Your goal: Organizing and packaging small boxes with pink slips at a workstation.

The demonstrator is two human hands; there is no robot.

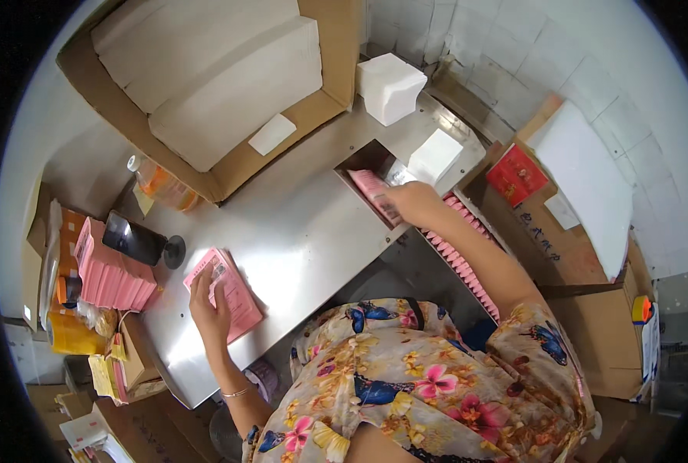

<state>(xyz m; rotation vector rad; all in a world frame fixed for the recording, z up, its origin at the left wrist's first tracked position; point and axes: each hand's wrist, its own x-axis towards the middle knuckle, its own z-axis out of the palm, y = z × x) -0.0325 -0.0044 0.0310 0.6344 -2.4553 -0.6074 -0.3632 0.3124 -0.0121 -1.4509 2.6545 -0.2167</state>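
My left hand (211, 312) rests on a flat pink printed packet (240, 309) on the steel tabletop. Its fingers are stretched out and apart. At a rectangular opening (346, 163) in the table, my right hand (412, 203) has its fingers closed at the edge of another pink packet (369, 185), tilted inside the opening. Those fingertips are slightly blurred. Just beyond that hand lies a stack of white folded paper (435, 157). Below my right forearm, a long row of pink packets (464, 251) stands packed on edge.
A large open cardboard box (340, 62) holding white stacks covers the table's far left. Beside it stand a white paper block (390, 86) and a bottle (166, 185). At the left are a phone on a stand (134, 238) and stacked pink packets (112, 274). Cardboard boxes (591, 332) line the right.
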